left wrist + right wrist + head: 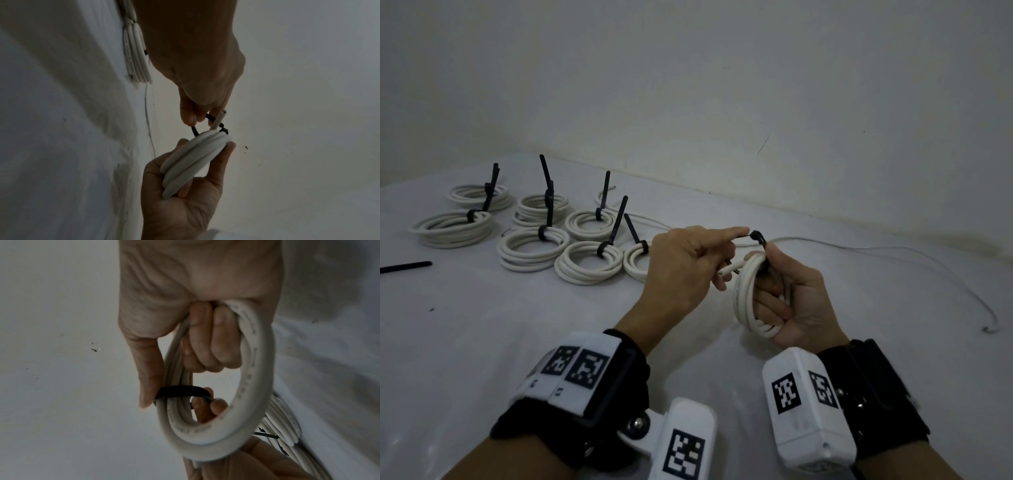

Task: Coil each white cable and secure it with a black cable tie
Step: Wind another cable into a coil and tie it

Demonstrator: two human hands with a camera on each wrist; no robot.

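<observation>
My right hand [777,284] grips a coiled white cable [744,294] upright above the table, fingers curled through the loop and thumb pressing near its top. A black cable tie [758,238] loops round the top of that coil. My left hand [726,246] is just left of it, index finger stretched to the tie's head. In the left wrist view its fingertips [187,116] pinch the tie strap [195,130] above the coil [191,162]. In the right wrist view the tie band [180,391] crosses the coil [252,369] under my thumb. A cable end [729,270] sticks out leftward.
Several tied white coils [534,246] with upright black tie tails lie at the back left of the white table [517,342]. A loose black tie [405,267] lies at the far left. A thin white wire [893,253] trails right. The wall [722,85] stands close behind.
</observation>
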